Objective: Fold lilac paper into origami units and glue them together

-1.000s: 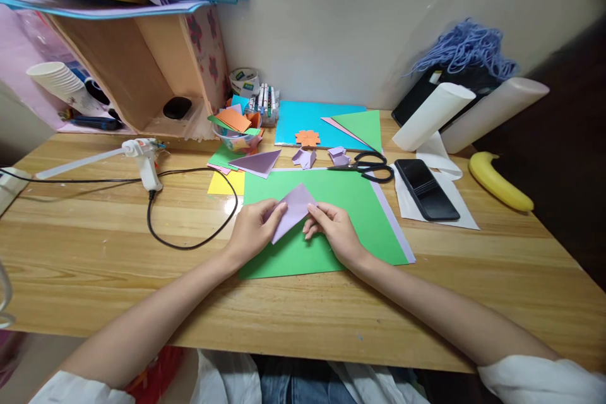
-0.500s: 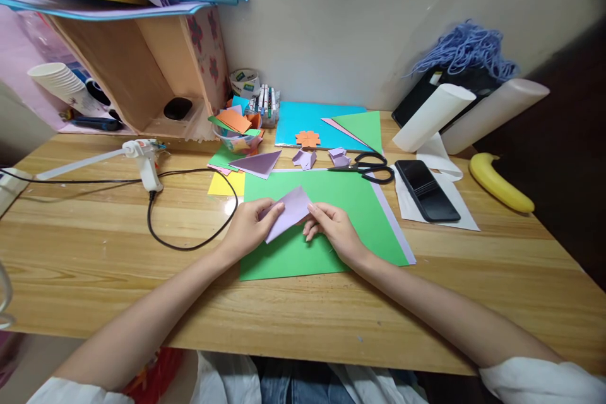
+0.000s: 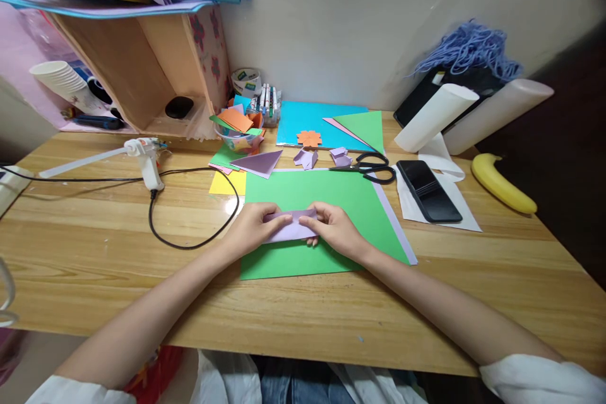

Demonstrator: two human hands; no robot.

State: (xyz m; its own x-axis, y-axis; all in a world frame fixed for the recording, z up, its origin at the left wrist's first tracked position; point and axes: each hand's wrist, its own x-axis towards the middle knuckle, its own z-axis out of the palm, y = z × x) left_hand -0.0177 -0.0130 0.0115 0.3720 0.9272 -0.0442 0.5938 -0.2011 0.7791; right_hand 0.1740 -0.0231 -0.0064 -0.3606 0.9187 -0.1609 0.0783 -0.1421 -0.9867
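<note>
A piece of purple paper [image 3: 290,231] is held between my two hands, just above a large green sheet [image 3: 341,202]. My left hand [image 3: 258,225] grips its left end, thumb on top. My right hand [image 3: 331,227] pinches the right end, its thumb also on the face and some fingertips showing below. The paper looks like a narrow strip from here; whether it is folded I cannot tell. Beyond the green sheet lie two small purple paper shapes [image 3: 305,158], a purple paper triangle [image 3: 258,163], an orange paper flower [image 3: 309,138] and black-handled scissors [image 3: 367,167].
A glue gun [image 3: 148,164] stands at the left, its black cord looping toward my left hand. A cup of paper scraps [image 3: 239,129] is behind. On the right are a phone [image 3: 428,191], a banana [image 3: 502,184] and white paper rolls [image 3: 436,117]. A cardboard box [image 3: 208,69] stands back left.
The purple paper has turned from a slanted position to nearly level and now shows as a narrower strip. My right hand has shifted left, bringing its thumb onto the paper near my left thumb.
</note>
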